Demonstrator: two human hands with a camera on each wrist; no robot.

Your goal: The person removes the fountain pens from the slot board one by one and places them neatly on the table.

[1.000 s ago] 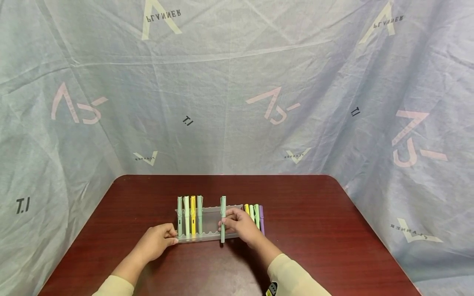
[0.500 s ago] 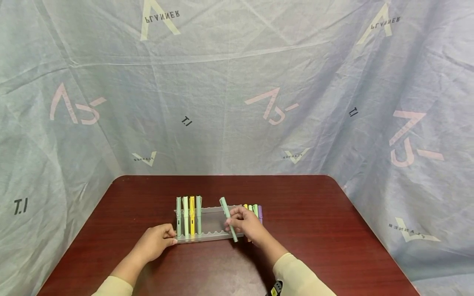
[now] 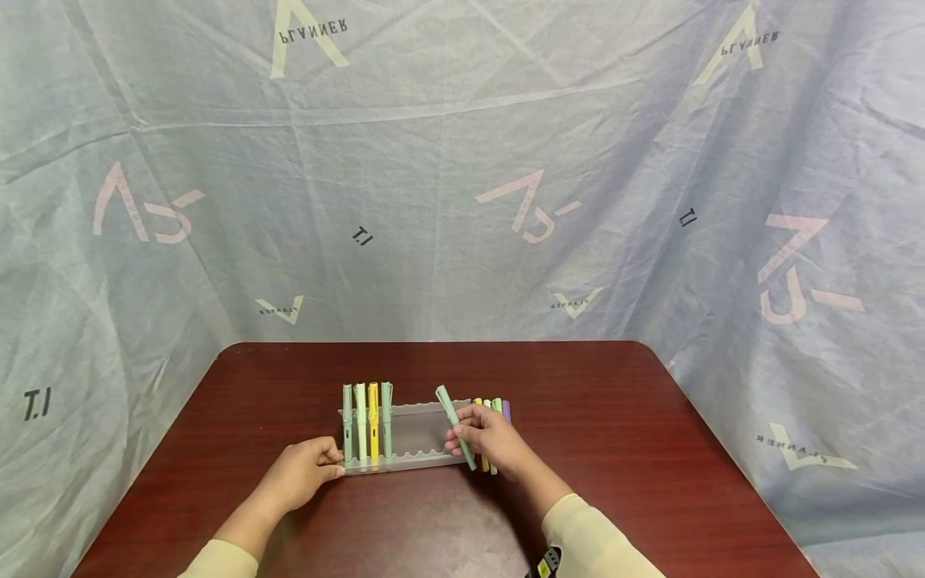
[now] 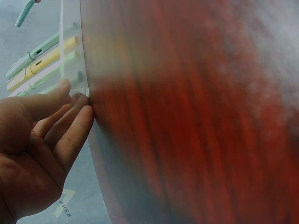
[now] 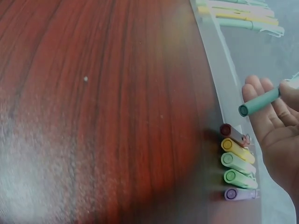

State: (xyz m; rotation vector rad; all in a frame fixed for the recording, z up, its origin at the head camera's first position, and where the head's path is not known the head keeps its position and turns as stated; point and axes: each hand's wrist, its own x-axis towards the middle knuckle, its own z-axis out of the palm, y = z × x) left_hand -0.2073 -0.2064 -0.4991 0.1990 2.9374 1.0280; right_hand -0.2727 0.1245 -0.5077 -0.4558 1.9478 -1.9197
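Observation:
A clear pen rack [image 3: 419, 429] with notched edges stands on the table. My left hand [image 3: 298, 475] pinches its near left corner, thumb and fingertips meeting there in the left wrist view. Upright at the rack's left end are a grey-green pen [image 3: 348, 425], a pale green pen [image 3: 361, 425], a yellow pen [image 3: 373, 421] and another grey-green pen [image 3: 387, 421]. My right hand [image 3: 502, 443] pinches a green pen [image 5: 261, 101] between thumb and fingers. This pen slants in front of the rack's right part, its top leaning left.
Beside the rack's right end, a row of pens lies side by side: dark brown [image 5: 229, 130], yellow [image 5: 233, 147], pale green [image 5: 236, 162], green [image 5: 238, 178] and purple [image 5: 240, 193]. My right hand partly covers them in the head view. Grey cloth [image 3: 433, 201] hangs behind the table [image 3: 578, 377].
The right hand has moved a little to the right with the green pen, which has gone from upright to slanted. The left hand stays at the rack's corner.

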